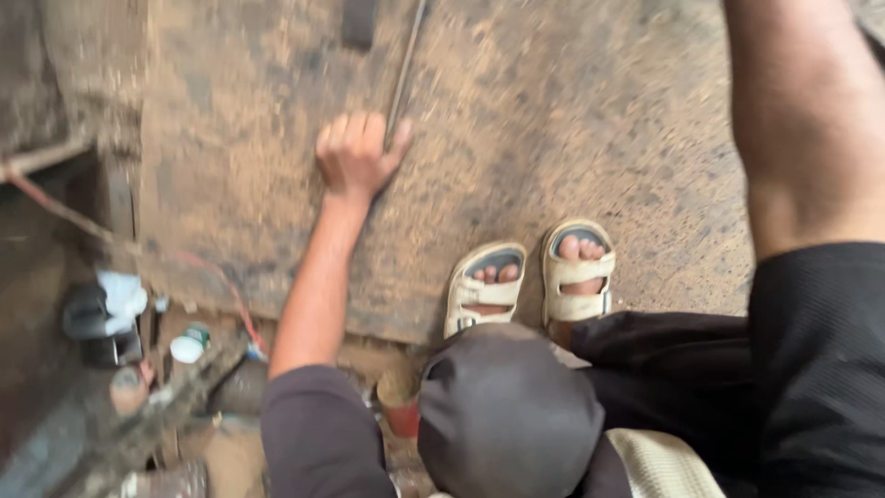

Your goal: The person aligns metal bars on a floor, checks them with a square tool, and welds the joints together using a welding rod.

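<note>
At upper right, own forearm (811, 120); hands out of frame, state untellable. Centre: co-worker's hand (355, 157) gripping thin rod (406, 65).

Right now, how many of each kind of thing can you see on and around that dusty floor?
Beige sandals: 2
Thin metal rod: 1
Dark cap: 1
Red cup: 1
Total: 5

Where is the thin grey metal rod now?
The rod lies upper centre of the head view on the dusty brown floor; a co-worker's hand grips its lower end, up-left of two pale sandals.
</note>
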